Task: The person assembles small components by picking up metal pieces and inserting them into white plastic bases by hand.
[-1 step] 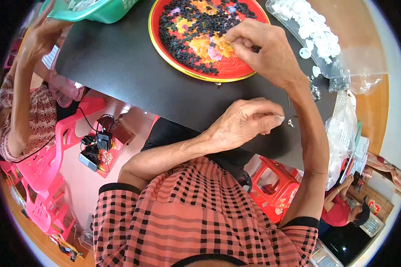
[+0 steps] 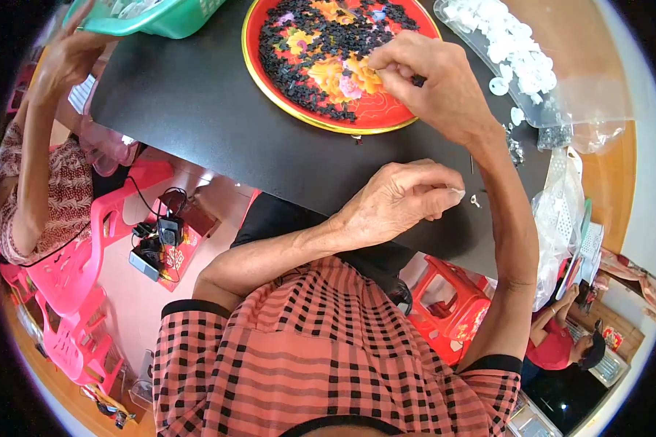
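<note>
Head view showed a round, gold-rimmed, red floral metal tray (image 2: 393,111) on the black table (image 2: 182,95). Many black pieces (image 2: 288,81) lay loose inside it, much seemingly left to handle; they looked small, short and matte. Below the tray, fingers of the left hand (image 2: 390,204) pinched a tiny whitish translucent piece (image 2: 457,193). Over its right side, fingers of the right hand (image 2: 444,80) curled closed, apparently around a black piece (image 2: 418,79). Right of it sat heaped white plastic discs (image 2: 509,45).
</note>
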Tool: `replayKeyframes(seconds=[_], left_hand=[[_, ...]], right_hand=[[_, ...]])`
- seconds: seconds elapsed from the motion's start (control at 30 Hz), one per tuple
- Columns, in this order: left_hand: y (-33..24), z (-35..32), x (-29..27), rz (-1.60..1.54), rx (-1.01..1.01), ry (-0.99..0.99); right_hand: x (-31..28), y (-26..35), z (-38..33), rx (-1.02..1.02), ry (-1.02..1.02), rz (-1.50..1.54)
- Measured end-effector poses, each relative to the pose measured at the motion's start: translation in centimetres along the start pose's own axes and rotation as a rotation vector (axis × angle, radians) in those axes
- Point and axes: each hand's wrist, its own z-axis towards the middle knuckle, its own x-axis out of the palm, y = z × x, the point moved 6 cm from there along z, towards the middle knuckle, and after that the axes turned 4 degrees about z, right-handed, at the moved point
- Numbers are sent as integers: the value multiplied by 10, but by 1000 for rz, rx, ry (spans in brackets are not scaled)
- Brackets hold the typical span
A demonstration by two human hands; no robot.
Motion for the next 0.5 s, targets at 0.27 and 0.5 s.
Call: replayKeyframes(seconds=[0.27,0.5], left_hand=[[1,1,1,10,65,-18],[4,1,1,35,14,10]], right_hand=[[9,5,4,-87,-24,-24],[27,8,12,-165,132,-145]])
